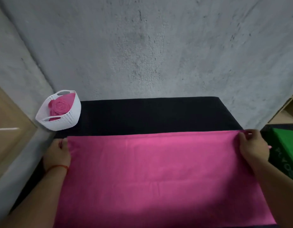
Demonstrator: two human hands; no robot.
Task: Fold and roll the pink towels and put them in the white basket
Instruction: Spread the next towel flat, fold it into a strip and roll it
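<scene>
On the black worktop (150, 116), my left hand (57, 153) and right hand (253, 145) pinch the pink towel's (159, 175) far corners; white basket (71, 117) far-left.

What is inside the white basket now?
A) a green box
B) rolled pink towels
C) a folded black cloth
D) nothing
B: the white basket at the far left holds rolled pink towels, and one of them shows its spiral end.
</scene>
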